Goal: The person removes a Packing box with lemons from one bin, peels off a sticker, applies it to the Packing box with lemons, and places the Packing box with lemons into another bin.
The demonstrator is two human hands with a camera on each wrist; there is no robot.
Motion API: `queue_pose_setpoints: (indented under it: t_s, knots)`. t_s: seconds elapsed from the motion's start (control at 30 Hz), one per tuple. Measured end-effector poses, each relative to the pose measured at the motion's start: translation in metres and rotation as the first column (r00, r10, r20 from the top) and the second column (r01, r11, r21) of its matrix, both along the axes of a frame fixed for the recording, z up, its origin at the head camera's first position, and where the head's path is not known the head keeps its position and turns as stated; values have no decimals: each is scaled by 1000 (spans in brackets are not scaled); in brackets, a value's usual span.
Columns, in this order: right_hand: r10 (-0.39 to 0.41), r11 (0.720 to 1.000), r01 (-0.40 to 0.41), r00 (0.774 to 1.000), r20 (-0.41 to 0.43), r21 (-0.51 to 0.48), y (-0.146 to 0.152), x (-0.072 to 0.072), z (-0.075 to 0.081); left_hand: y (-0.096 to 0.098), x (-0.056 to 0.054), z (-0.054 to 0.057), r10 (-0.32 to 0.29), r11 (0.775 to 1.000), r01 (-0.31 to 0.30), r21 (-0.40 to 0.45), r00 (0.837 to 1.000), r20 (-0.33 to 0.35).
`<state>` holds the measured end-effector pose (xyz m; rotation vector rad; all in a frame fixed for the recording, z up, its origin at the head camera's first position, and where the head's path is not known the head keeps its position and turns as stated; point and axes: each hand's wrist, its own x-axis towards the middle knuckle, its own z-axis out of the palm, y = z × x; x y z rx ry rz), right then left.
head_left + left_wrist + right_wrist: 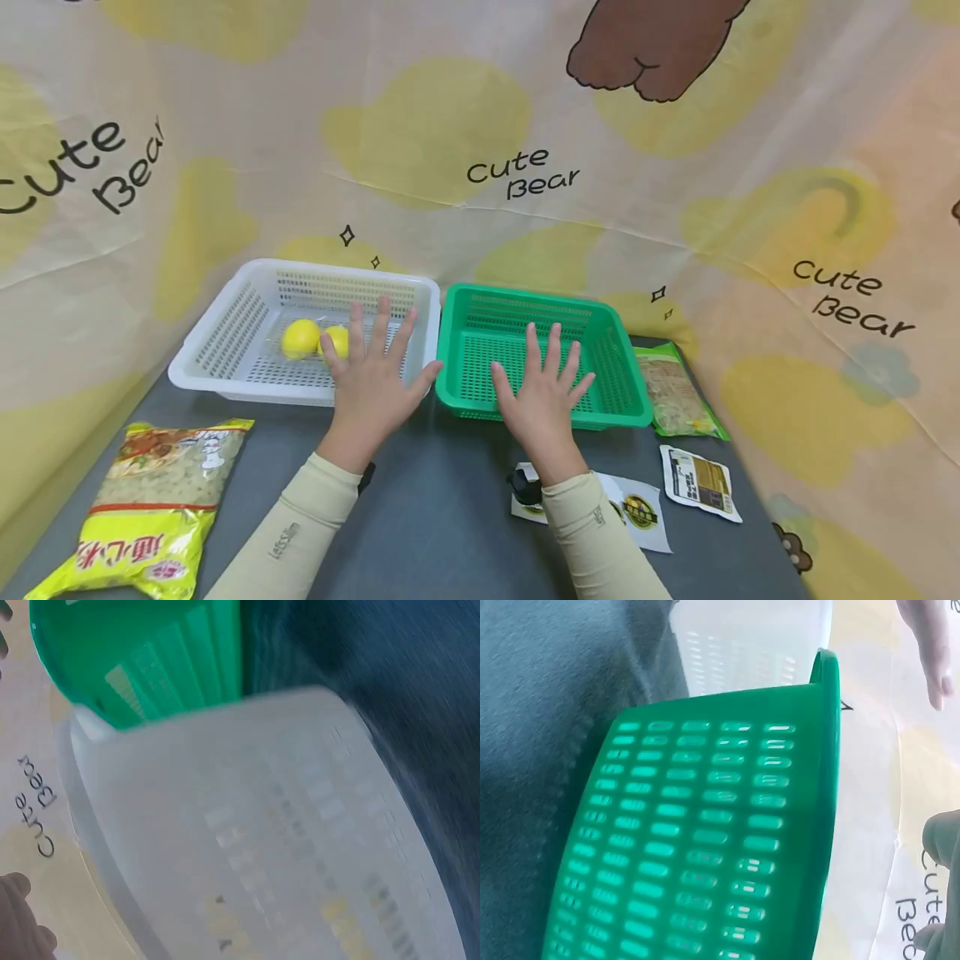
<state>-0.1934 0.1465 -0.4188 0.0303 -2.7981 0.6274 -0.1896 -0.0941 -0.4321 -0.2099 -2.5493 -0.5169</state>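
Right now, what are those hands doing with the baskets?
A person holds both hands flat, fingers spread, holding nothing. The left hand hovers at the white basket, which holds two lemons. The right hand hovers at the empty green basket. Food packets lie on the grey table.

Bare hands; snug cream sleeves to wrists, small grey lettering on forearms; black wrist straps.

Two baskets [303, 337] [540, 354], two lemons [301, 338] [337, 340], perhaps four packets [161, 504].
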Motion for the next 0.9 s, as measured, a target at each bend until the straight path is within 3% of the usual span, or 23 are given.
queue_pose_setpoints:
  t_s: [0.2, 0.47, 0.67, 0.9]
  knots:
    - [25, 999, -25, 1000, 7, -23, -10, -2, 2, -40, -1, 9, 51, 999, -51, 0, 997, 53]
    - [55, 998, -55, 998, 15, -43, -29, -4, 7, -126, -4, 21, 142, 988, -151, 32, 971, 190]
    - [106, 993, -105, 994, 28, -55, -56, -9, 14, -179, -6, 17, 180, 982, -190, 16, 949, 258]
    - [217, 975, -217, 976, 8, -46, -97, -12, 14, -204, -6, 0, 169, 984, -180, 8, 936, 309]
